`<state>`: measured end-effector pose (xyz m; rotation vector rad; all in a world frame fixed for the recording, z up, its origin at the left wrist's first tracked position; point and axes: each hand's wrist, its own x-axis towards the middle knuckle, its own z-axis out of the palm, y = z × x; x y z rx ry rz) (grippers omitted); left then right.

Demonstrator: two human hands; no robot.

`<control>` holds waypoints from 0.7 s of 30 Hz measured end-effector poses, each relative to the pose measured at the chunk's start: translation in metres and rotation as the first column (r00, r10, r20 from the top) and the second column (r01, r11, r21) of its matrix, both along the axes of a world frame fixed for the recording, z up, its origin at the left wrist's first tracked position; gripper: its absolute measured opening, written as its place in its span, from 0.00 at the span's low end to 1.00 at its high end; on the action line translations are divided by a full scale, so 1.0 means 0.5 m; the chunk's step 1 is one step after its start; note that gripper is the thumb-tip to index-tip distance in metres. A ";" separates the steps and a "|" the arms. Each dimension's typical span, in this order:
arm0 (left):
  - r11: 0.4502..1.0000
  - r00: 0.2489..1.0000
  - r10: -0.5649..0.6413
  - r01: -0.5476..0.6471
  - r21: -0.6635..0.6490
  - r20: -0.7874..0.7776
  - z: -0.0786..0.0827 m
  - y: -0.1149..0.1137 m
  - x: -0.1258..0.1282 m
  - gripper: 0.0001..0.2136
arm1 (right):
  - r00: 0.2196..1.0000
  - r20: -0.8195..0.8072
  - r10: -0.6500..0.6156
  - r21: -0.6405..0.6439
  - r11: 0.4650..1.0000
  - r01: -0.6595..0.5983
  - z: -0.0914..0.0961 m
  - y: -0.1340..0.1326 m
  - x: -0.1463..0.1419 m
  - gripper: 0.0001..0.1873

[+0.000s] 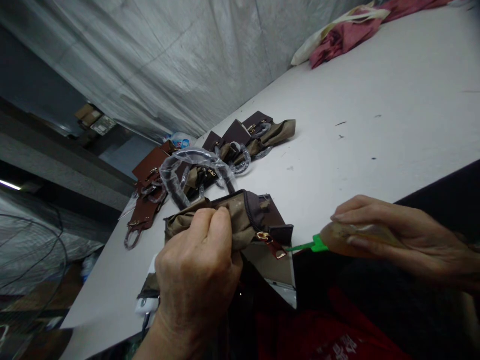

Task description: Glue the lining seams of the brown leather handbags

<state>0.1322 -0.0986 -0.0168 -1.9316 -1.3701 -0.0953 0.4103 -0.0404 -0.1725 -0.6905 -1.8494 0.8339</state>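
My left hand (198, 265) is closed on the olive fabric edge of a small brown handbag (258, 215) at the near table edge. The bag has a plastic-wrapped handle (195, 167) and a gold zipper pull (268, 240). My right hand (397, 235) grips a soft amber squeeze bottle (345, 237). Its green nozzle (305, 245) points left and its tip reaches the bag's dark flap next to the zipper pull.
On the white table (375, 115), more brown and olive handbags (243, 140) lie in a row behind, with reddish-brown ones (148, 190) at the left end. Pink and cream cloth (345, 32) lies at the far corner. A grey sheet hangs behind the table.
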 end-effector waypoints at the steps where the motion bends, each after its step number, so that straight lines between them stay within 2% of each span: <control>1: 1.000 1.000 -0.010 0.010 0.004 0.003 0.000 -0.001 0.000 0.10 | 1.000 -0.015 -0.007 0.009 1.000 0.007 0.002 -0.002 0.000 0.11; 3: 1.000 1.000 -0.018 0.018 0.013 0.010 -0.001 -0.003 0.000 0.10 | 1.000 -0.004 0.007 0.011 1.000 -0.007 0.004 -0.009 -0.003 0.11; 6: 1.000 1.000 -0.013 0.013 0.016 0.019 0.001 -0.005 0.002 0.09 | 0.993 0.061 0.097 -0.032 0.995 -0.095 -0.002 -0.019 -0.010 0.07; 10: 1.000 1.000 0.020 -0.020 0.017 0.014 0.004 -0.007 0.005 0.08 | 0.999 0.027 0.022 0.009 1.000 -0.022 -0.009 -0.027 -0.010 0.14; 14: 0.999 0.999 0.022 -0.023 0.030 0.023 0.005 -0.006 0.008 0.06 | 0.980 0.109 0.166 -0.075 0.985 -0.158 -0.003 -0.037 -0.007 0.11; 15: 0.999 0.999 0.020 -0.021 0.038 0.026 0.004 -0.005 0.008 0.06 | 0.981 0.100 0.165 -0.066 0.985 -0.159 -0.002 -0.040 -0.007 0.12; 18: 0.997 0.999 0.007 -0.010 0.072 0.041 0.005 -0.002 0.004 0.05 | 0.999 0.010 0.045 0.008 0.999 -0.045 -0.005 -0.043 -0.011 0.15; 21: 0.990 0.998 -0.002 -0.007 0.140 0.066 0.019 0.002 -0.006 0.06 | 0.999 0.011 0.044 0.071 0.996 -0.045 -0.016 -0.034 -0.016 0.15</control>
